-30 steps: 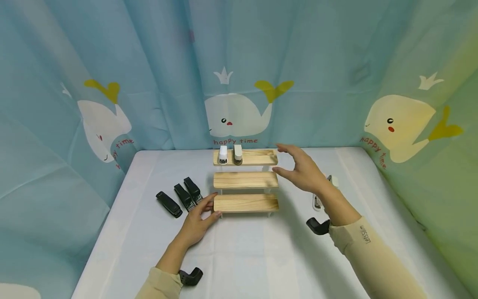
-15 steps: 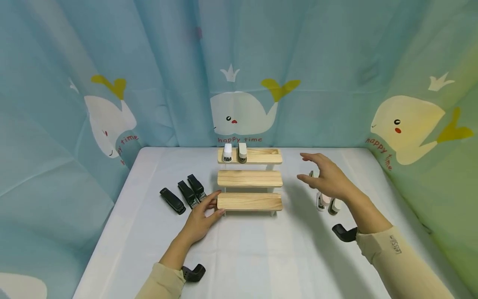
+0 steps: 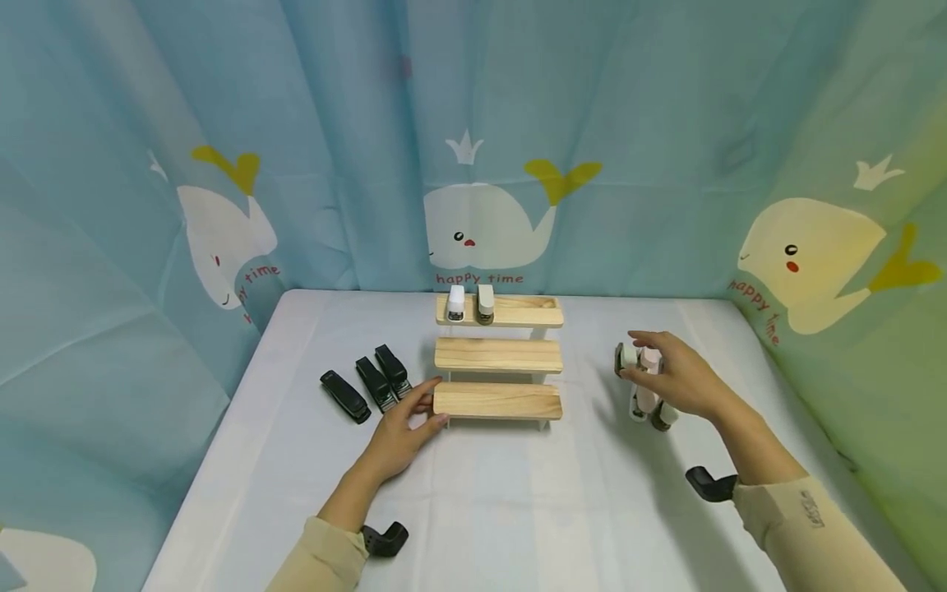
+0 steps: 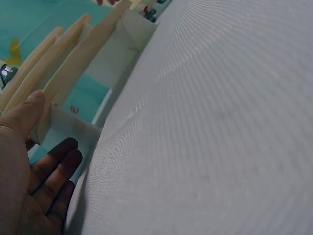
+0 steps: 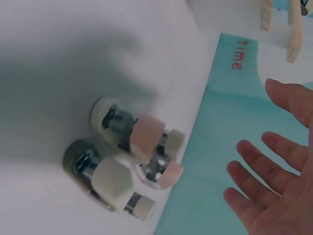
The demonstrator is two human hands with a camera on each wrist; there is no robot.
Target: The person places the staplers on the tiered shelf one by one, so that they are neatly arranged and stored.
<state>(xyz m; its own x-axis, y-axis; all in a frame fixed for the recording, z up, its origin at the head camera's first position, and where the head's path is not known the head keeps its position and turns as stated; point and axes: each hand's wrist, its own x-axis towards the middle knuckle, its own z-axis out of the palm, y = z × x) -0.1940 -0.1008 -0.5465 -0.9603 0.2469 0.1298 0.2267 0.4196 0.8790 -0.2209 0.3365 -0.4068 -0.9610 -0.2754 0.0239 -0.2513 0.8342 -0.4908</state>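
We look down on a white-covered desk [image 3: 473,510], with a light blue curtain printed with white whales [image 3: 355,181] rising behind its back edge. Between the desk's middle and that edge we have a pale wooden three-tier shelf [image 3: 497,400]. The left hand [image 3: 392,440] grips the left end of its lowest tier, thumb against the wood, the lower fingers loosely spread beneath. A small white stapler [image 3: 455,304] and a small beige stapler [image 3: 485,302] stand side by side on the top tier's left part. Toward the desk's left edge we count three long black staplers [image 3: 375,385] lying slantwise, the rightmost just beside the left hand. Toward the right edge we find a cluster of small pale green and pink staplers [image 3: 646,400]; over them hangs the right hand [image 3: 684,378], its grip wide, a gap showing between fingers and staplers in the right wrist view.
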